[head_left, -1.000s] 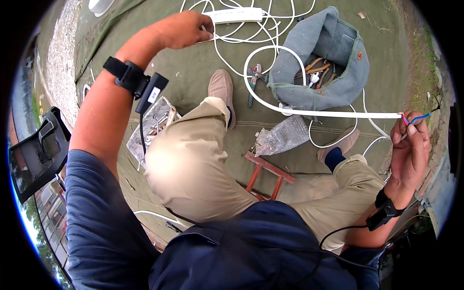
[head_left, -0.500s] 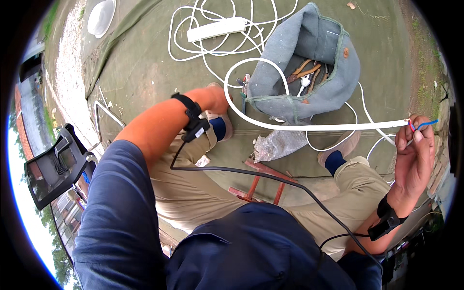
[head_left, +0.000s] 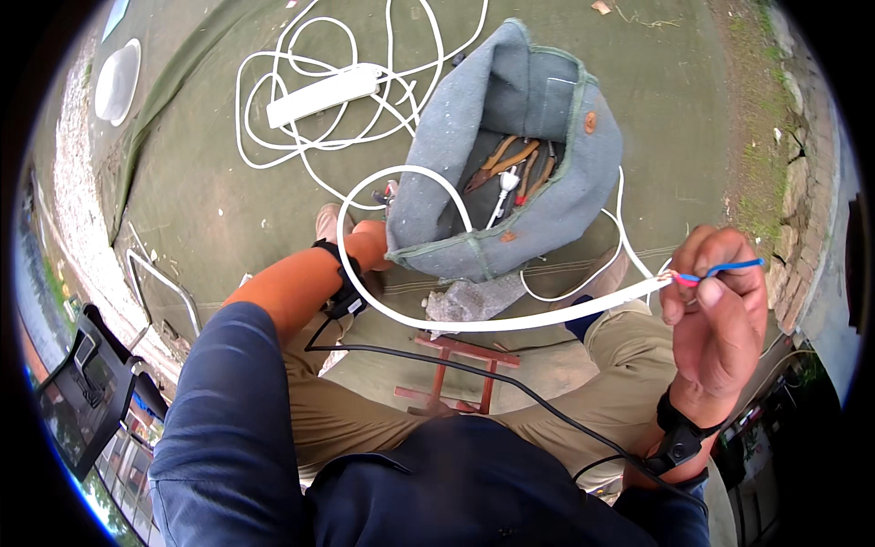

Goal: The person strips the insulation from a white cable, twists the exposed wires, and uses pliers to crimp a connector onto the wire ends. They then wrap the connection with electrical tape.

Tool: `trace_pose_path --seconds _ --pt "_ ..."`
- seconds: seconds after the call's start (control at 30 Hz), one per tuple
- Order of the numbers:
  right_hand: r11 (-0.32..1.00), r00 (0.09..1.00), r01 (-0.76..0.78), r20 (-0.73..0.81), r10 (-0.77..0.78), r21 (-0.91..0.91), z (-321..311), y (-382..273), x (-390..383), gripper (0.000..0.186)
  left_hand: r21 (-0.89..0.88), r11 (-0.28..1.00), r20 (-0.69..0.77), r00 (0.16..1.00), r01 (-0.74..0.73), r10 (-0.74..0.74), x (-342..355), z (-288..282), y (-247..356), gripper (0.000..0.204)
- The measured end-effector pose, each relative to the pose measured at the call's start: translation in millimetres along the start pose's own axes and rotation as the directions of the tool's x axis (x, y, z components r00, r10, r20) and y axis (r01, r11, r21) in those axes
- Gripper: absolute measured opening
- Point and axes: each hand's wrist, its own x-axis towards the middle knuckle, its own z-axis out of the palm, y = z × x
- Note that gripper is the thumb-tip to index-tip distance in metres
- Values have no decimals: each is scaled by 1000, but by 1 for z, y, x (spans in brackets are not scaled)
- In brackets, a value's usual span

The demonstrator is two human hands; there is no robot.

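My right hand pinches the stripped end of a white cable, where a blue wire and a red wire come out of the sheath. From there the cable runs left and loops up over the rim of a grey-blue fabric tool bag. My left hand reaches down by the bag's left side, its fingers hidden. Just above it, a small tool shows partly at the bag's edge. Inside the bag lie orange-handled pliers and a white plug.
A white power strip lies among loops of white cord on the green ground sheet. Below the bag are a crumpled clear plastic bag and a low red frame between my legs. A black cord crosses my lap.
The view has shifted, so the bag and cords sit further left and the bag lower. My left hand has moved lower beside the bag. My right hand still holds the cable end.
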Motion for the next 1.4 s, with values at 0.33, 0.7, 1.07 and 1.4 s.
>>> trace_pose_path --seconds 0.33,0.7,1.07,1.4 --pt "983 998 -47 52 38 175 -2 0 9 11 -204 971 -121 981 128 -154 15 15 -27 31" --pt "986 996 -83 -26 87 143 -4 -2 -20 15 -284 946 -365 895 157 -257 -45 -41 -36 37" --pt "986 999 48 -29 -44 158 -25 10 -97 16 -384 834 -684 486 396 -545 -237 -119 -54 32" --pt "976 987 159 -38 -155 152 -21 21 -131 13 -330 506 -915 139 -797 -378 -361 -109 151 24"
